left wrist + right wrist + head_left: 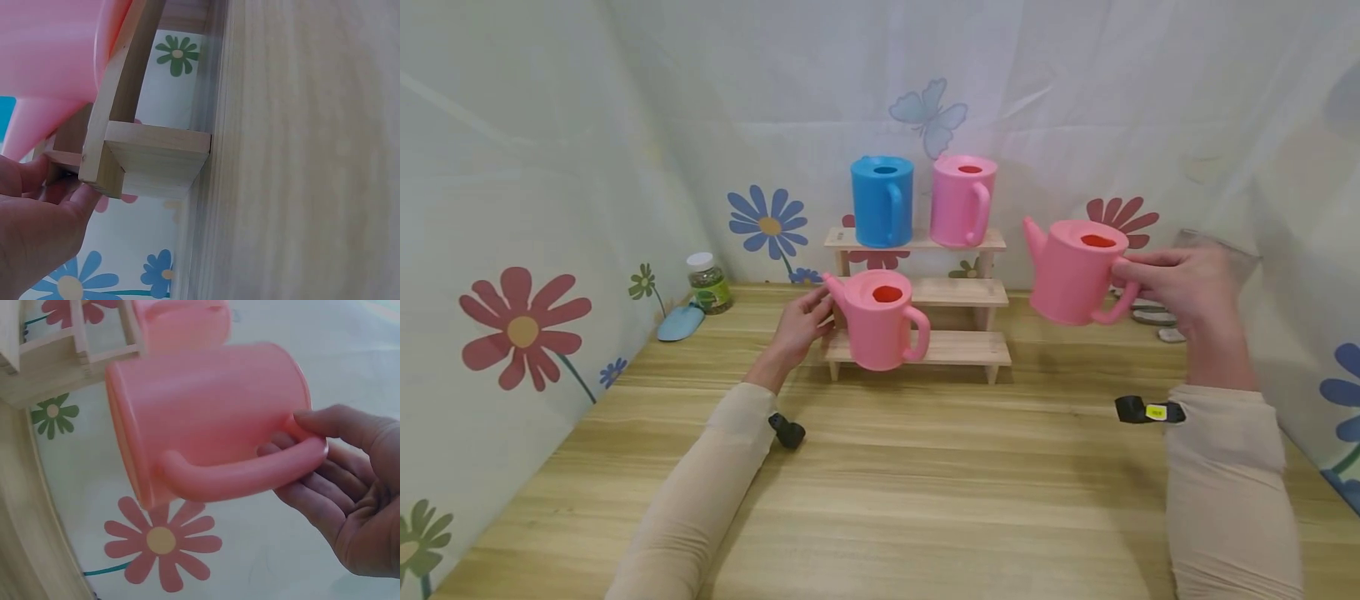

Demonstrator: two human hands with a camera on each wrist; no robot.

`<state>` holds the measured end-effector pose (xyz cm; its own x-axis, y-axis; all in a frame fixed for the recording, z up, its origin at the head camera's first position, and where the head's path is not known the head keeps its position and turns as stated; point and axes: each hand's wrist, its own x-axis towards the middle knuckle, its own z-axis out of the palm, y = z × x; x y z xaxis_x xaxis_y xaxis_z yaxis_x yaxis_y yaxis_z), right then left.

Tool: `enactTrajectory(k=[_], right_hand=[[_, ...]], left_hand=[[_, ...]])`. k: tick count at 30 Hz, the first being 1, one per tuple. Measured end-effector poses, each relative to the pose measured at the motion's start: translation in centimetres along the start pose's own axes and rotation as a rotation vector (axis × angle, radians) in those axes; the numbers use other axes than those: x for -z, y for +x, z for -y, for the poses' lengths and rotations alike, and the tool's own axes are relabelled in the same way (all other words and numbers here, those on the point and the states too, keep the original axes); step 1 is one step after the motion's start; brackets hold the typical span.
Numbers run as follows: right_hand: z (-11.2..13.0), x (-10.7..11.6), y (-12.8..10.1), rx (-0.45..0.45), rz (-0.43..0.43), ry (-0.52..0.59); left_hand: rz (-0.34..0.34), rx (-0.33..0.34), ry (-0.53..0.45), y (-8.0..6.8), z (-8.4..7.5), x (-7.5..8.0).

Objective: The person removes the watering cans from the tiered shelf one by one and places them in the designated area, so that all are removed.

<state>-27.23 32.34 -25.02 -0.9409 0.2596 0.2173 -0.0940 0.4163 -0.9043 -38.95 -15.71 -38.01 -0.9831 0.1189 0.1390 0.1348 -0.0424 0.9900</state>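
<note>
My right hand (1191, 283) holds a pink toy watering can (1071, 279) in the air, right of the stepped wooden shelf (958, 348). Thumb and fingers are round the upper part of its handle (250, 478), and its spout points left. Another pink watering can (876, 333) stands at the left of the lowest step, spout left and handle right. My left hand (801, 325) is beside that can's spout, fingertips right at the shelf's left end (103, 165). On the top step are a blue watering can (880, 204) and a third pink one (962, 204).
A jar with a white lid (709, 283) and a light-blue oval object (681, 323) sit at the table's back left. Some grey objects (1153, 317) lie behind my right hand. A flower-printed curtain (700, 108) hangs round the wooden table (925, 483).
</note>
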Motion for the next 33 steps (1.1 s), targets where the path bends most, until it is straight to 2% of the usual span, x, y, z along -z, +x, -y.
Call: enactTrajectory(k=[3,7,11,15,27,33], right_hand=[[-0.5,-1.1,0.3,-0.016,-0.068,-0.066],[-2.3,-3.6,1.5,-0.038,-0.098,-0.147],[-4.6,-6.5,2.7,-0.075,-0.066,-0.128],[-6.3,-8.5,3.3,-0.119,-0.051,-0.095],[-8.1,-10.1,4.3,-0.18,0.022,-0.087],[-8.4,-11.1,5.5,-0.152,0.027,-0.098]], left_hand=[[-0.001,0.002,0.002,0.1,0.0,0.0],[0.001,0.003,0.016,0.1,0.0,0.1],[-0.001,0.01,0.015,0.1,0.0,0.0],[0.012,0.006,-0.001,0.0,0.1,-0.1],[0.016,-0.013,0.018,0.4,0.3,0.5],[0.033,0.002,0.003,0.4,0.3,0.6]])
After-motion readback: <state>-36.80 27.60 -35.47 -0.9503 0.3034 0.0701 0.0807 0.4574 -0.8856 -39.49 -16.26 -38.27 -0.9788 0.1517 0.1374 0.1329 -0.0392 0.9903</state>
